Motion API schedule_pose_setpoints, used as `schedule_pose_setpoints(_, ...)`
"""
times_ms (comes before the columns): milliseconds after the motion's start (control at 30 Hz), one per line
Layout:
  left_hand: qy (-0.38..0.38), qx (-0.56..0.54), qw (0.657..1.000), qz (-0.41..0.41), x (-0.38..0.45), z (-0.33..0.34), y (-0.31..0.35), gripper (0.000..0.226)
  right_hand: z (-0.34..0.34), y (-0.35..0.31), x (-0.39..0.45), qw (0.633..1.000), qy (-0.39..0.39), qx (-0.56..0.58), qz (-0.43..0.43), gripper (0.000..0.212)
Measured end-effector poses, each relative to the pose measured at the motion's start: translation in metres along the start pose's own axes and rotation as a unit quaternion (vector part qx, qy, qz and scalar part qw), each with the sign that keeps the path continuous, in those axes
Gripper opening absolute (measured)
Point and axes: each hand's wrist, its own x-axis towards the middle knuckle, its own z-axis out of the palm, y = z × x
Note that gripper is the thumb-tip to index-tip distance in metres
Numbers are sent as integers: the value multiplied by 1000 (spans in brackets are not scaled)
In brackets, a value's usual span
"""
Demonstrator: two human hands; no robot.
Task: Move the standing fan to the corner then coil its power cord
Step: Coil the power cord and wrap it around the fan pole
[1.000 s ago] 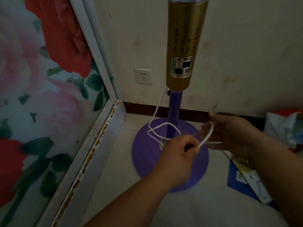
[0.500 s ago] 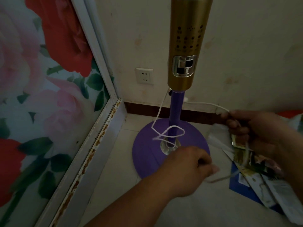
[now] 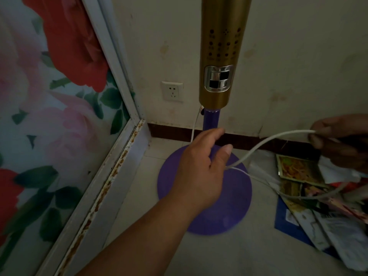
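The standing fan stands in the corner, with a gold control column [image 3: 221, 46], a purple pole [image 3: 211, 120] and a round purple base [image 3: 229, 212]. Its white power cord [image 3: 264, 143] leaves the bottom of the column and drops behind my left hand [image 3: 197, 172]. That hand hovers over the base in front of the pole, index finger and thumb stretched out. Two cord strands run into its palm under the thumb. One strand arcs up to my right hand [image 3: 342, 140] at the right edge, which pinches it; the other trails low over the papers.
A white wall socket [image 3: 172, 91] sits left of the fan column. A floral sliding door [image 3: 49, 116] with a rusty metal frame [image 3: 111, 176] closes off the left. Printed papers and packets [image 3: 302, 172] lie on the tiled floor right of the base.
My left hand has risen toward the pole and spread its index finger and thumb. My right hand has drawn the cord farther right, making a longer arc.
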Motion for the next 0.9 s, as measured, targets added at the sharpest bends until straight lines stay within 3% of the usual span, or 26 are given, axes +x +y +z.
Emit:
schedule_pose_setpoints(67, -35, 12, 999, -13, 0, 0, 2, 46, 51, 0, 4, 996, -84, -18, -18, 40)
schedule_pose_setpoints(100, -46, 10, 999, -20, 1, -1, 2, 45, 76, -2, 10, 994, -75, -73, -24, 36)
schedule_pose_setpoints(167, -46, 9, 999, -20, 2, -3, 2, 35, 115, -1, 21, 985, 15, -156, -70, 28)
schedule_pose_setpoints(267, -14, -24, 998, -58, 3, -7, 0, 20, 147, 7, 31, 975, 81, -177, -106, 26)
schedule_pose_setpoints(367, 74, -99, 982, -143, 8, -15, -1, 23, 153, 21, 41, 966, 127, -190, -118, 28)
schedule_pose_setpoints(433, 153, -205, 945, -204, 15, -25, -2, 23, 151, 32, 45, 966, 127, -194, -110, 26)
schedule_pose_setpoints(500, 195, -341, 884, -252, 22, -37, -3, 23, 150, 42, 48, 970, 125, -188, -91, 25)
schedule_pose_setpoints(600, 209, -523, 772, -293, 26, -47, -1, 28, 150, 56, 50, 969, 109, -217, -52, 16)
schedule_pose_setpoints(700, 225, -624, 684, -304, 26, -47, 7, 28, 164, 67, 51, 978, 31, -207, -22, 29)
schedule_pose_setpoints(767, 249, -640, 664, -298, 25, -44, 13, 26, 179, 71, 54, 986, 10, -165, -5, 38)
schedule_pose_setpoints(900, 270, -641, 662, -278, 22, -38, 14, 33, 207, 76, 61, 984, 16, -178, 16, 51)
